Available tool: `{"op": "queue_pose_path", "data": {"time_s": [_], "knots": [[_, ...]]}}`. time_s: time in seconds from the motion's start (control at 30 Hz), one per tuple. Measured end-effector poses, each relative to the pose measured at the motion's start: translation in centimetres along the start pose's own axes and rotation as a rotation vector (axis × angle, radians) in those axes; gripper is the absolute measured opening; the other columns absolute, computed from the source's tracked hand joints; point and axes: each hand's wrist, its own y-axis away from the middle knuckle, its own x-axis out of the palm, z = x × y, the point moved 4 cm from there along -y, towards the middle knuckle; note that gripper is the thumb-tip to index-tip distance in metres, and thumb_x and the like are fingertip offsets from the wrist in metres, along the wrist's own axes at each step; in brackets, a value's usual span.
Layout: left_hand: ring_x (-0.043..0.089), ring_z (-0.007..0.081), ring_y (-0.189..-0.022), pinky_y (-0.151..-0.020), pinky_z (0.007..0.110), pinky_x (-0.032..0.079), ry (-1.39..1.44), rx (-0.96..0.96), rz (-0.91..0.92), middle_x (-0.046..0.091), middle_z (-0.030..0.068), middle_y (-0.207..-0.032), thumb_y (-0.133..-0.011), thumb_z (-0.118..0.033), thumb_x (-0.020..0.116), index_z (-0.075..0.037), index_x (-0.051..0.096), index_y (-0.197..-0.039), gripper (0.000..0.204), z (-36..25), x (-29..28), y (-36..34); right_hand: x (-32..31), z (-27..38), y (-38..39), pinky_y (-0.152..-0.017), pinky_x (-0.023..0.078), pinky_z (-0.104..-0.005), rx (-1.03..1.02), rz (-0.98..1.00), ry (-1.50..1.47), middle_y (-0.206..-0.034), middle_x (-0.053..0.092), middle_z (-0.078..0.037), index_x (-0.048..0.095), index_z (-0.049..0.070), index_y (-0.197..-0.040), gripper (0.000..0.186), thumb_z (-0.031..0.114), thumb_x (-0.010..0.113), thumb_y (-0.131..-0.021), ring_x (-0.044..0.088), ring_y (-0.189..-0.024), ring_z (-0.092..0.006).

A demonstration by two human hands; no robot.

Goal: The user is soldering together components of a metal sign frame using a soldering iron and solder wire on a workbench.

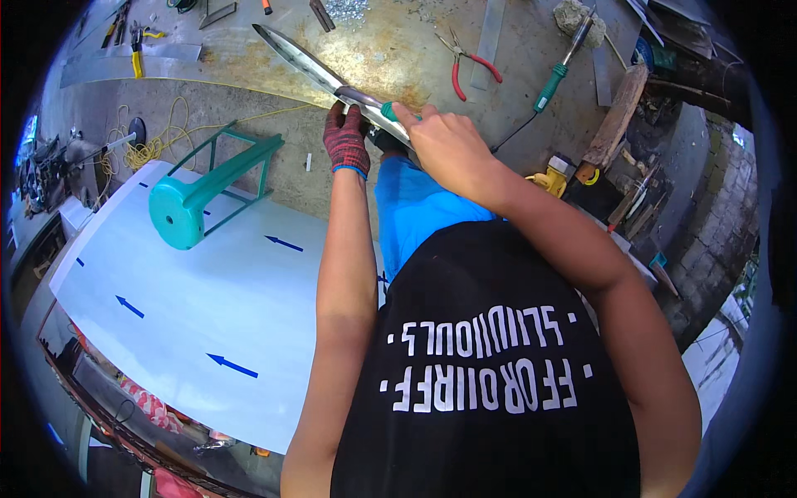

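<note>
My left hand (346, 139), in a dark red and grey knit glove, pinches the lower edge of a long, pointed metal strip (297, 60) that slants across the table's near edge. My bare right hand (448, 151) is closed round the green handle (388, 111) of a tool. Its metal shaft (360, 96) lies along the strip, pointing up and left; its tip cannot be made out clearly. The right-hand end of the strip runs under my right hand and is partly hidden.
On the metal table (390, 54) lie red-handled pliers (462, 66), a green-handled soldering iron (554, 81), a stone (577, 21) and yellow-handled pliers (136, 56). A green stool (187, 199) lies tipped over on a white sheet (191, 307) left of me. Yellow cord (162, 141) coils beyond it.
</note>
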Motion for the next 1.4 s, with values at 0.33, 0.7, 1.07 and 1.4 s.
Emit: {"op": "queue_pose_path", "data": {"time_s": [0.33, 0.7, 1.07, 1.4], "knots": [[0.065, 0.0243, -0.096, -0.08, 0.035, 0.058, 0.031, 0.001, -0.02, 0.062, 0.013, -0.117, -0.093, -0.006, 0.063, -0.006, 0.047, -0.14, 0.049, 0.5, -0.2, -0.6, 0.0, -0.5, 0.1, -0.073, 0.053, -0.0497, 0.001, -0.011, -0.013, -0.098, 0.063, -0.023, 0.049, 0.006, -0.141, 0.053, 0.011, 0.058, -0.09, 0.068, -0.084, -0.0401], [0.065, 0.025, -0.095, -0.08, 0.036, 0.057, 0.036, 0.016, -0.055, 0.063, 0.014, -0.117, -0.093, -0.008, 0.066, -0.005, 0.048, -0.138, 0.049, 0.5, -0.4, -0.5, 0.4, -0.7, 0.4, -0.077, 0.052, -0.0511, 0.025, -0.015, -0.038, -0.101, 0.062, -0.022, 0.047, 0.009, -0.143, 0.052, 0.013, 0.056, -0.092, 0.067, -0.088, -0.0401], [0.065, 0.0238, -0.094, -0.08, 0.036, 0.057, 0.017, 0.012, -0.028, 0.064, 0.013, -0.116, -0.094, -0.008, 0.064, -0.005, 0.048, -0.139, 0.048, 0.5, -0.3, -0.5, -0.6, -1.0, 1.7, -0.075, 0.055, -0.0498, 0.016, -0.026, -0.05, -0.105, 0.064, -0.027, 0.05, 0.002, -0.139, 0.05, 0.006, 0.053, -0.089, 0.069, -0.088, -0.0407], [0.063, 0.0179, -0.084, -0.067, 0.029, 0.056, 0.046, 0.012, -0.059, 0.062, 0.0076, -0.103, -0.092, -0.008, 0.067, -0.006, 0.054, -0.135, 0.045, 0.5, -0.4, -0.5, 0.7, -1.7, 1.6, -0.079, 0.051, -0.0524, 0.062, 0.001, -0.077, -0.099, 0.062, -0.021, 0.049, 0.012, -0.143, 0.047, 0.014, 0.05, -0.096, 0.064, -0.087, -0.0411]]}}
